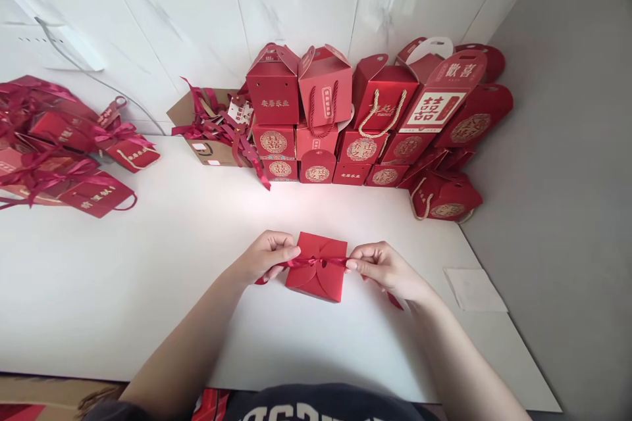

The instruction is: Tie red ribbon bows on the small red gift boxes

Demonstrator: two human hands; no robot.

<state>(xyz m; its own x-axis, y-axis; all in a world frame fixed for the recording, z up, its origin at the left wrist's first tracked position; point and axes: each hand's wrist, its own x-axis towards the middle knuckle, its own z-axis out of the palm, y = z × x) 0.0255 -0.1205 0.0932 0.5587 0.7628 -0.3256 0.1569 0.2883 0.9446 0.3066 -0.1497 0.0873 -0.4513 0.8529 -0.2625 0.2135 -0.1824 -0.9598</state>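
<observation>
A red gift box point(302, 286) with curved, overlapping flaps lies on the white table in front of me. Dark red ribbon point(337, 262) runs across its top and is crossed in a knot at the middle. My left hand point(269, 255) pinches one side of the ribbon at the box's left edge, its loose end hanging below the fingers. On the other side my right hand point(382, 268) pinches the ribbon just past the right edge, and a tail dangles under that hand. Between both hands the ribbon looks taut.
Stacked red gift boxes point(316, 166), some with rope handles, stand against the tiled wall. Beside them a cardboard box point(217, 152) holds ribbons and tags. Ribboned red boxes point(99, 194) pile up at the left. A white paper point(474, 289) lies near the grey wall on the right.
</observation>
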